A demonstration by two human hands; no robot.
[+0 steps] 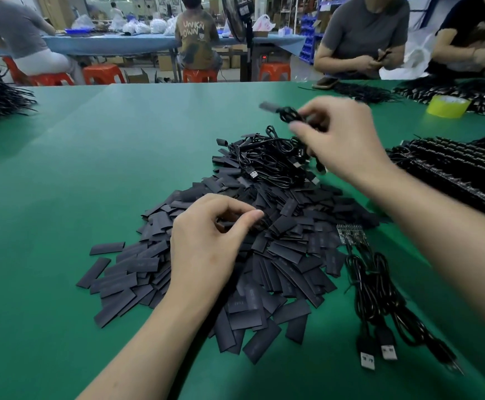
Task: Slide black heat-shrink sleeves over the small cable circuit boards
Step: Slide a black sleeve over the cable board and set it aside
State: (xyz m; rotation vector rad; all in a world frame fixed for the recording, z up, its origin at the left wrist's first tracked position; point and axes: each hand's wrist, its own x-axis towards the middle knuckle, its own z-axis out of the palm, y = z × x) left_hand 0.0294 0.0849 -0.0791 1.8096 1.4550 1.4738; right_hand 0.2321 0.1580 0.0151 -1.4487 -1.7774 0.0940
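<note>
Left hand (206, 246) pinches a flat black heat-shrink sleeve (227, 225) on the sleeve pile (281, 255); right hand (342, 140) clutches a coiled black cable (288, 115) above it. Its loose loops may snag there.

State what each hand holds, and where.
Right hand grips a coiled black cable by its loops. Left hand seems to pinch a sleeve on the pile; which part is hidden.

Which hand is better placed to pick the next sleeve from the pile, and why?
Left. The left hand sits on the sleeve pile, fingers curled among the sleeves; the right hand is raised farther back, gripping a coiled cable.
</note>
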